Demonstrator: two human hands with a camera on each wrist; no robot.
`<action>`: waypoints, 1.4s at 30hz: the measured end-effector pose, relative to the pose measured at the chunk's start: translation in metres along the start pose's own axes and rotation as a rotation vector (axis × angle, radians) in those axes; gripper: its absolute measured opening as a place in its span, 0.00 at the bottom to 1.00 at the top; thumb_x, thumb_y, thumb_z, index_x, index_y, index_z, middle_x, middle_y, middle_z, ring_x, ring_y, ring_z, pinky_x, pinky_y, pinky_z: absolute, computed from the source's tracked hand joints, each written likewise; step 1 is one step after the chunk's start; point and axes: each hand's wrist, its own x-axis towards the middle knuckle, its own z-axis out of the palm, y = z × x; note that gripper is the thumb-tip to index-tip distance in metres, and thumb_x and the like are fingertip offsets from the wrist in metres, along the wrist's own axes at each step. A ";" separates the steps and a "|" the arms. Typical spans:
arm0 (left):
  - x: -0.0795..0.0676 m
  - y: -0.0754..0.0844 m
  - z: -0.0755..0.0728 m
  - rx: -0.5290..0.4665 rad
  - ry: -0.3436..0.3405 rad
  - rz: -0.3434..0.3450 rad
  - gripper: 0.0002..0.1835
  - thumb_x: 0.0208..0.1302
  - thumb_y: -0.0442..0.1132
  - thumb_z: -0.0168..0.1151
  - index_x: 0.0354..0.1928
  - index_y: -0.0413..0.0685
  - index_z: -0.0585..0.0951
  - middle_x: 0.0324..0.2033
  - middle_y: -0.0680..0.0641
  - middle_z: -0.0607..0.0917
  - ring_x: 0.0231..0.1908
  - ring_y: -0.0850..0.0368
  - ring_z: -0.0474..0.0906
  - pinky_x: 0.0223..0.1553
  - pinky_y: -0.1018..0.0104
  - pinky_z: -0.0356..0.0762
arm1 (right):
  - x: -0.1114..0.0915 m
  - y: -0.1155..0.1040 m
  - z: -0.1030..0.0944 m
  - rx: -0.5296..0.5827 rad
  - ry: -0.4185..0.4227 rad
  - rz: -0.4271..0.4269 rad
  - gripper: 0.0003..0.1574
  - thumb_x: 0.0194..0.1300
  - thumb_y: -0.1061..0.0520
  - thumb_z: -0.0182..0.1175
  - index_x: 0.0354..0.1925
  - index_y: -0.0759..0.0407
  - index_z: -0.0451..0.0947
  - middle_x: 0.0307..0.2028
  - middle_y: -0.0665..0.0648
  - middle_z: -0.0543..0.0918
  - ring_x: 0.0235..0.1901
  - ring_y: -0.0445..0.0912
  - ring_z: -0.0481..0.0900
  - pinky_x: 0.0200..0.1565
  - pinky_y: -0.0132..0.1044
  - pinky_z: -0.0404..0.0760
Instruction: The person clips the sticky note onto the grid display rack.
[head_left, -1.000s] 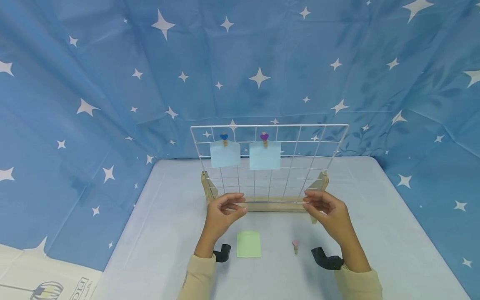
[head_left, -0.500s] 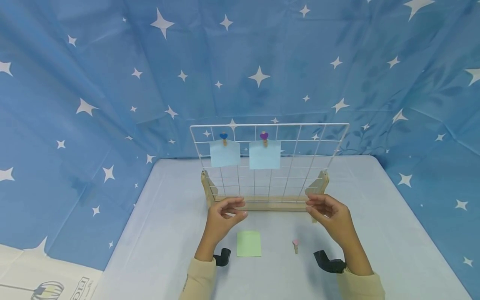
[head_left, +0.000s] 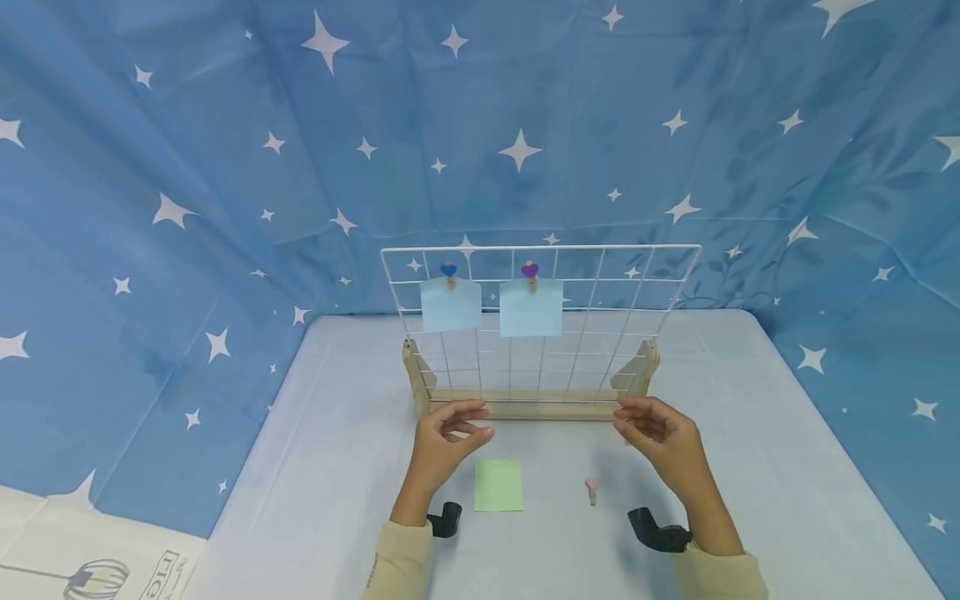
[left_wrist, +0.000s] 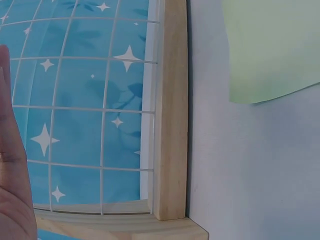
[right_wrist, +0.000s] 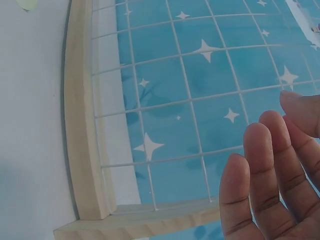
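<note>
Toward the back edge of the worktop [head_left: 810,467], well in from both side edges: a white wire grid [head_left: 577,247], thin rods crossing in rectangular cells, set in a pale wooden stand [head_left: 551,411] with visible grain. On the grid's upper left part, side by side and apart, a plain left blue note [head_left: 452,310], slightly tilted, under a small blue-heart peg [head_left: 448,271], and a nearly level right blue note [head_left: 531,312] under a purple-heart peg [head_left: 530,271]. In front of the stand, a flat, square green note [head_left: 498,486]; to its right, a small pink-heart peg [head_left: 592,490]. Left hand [head_left: 440,443] near the stand's left end, fingers loosely bent, thumb apart, nothing in hold. Right hand [head_left: 667,443] near the right end, fingers curved, thumb close to fingertips, likewise holding nothing visible. Contact with grid or stand: cannot tell.
</note>
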 end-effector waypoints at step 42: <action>-0.017 -0.030 0.009 -0.010 -0.013 -0.178 0.22 0.67 0.31 0.76 0.60 0.31 0.85 0.50 0.36 0.92 0.40 0.58 0.89 0.46 0.70 0.86 | -0.019 0.029 0.010 -0.034 -0.035 0.149 0.17 0.65 0.74 0.71 0.53 0.75 0.83 0.43 0.69 0.90 0.39 0.31 0.85 0.42 0.22 0.84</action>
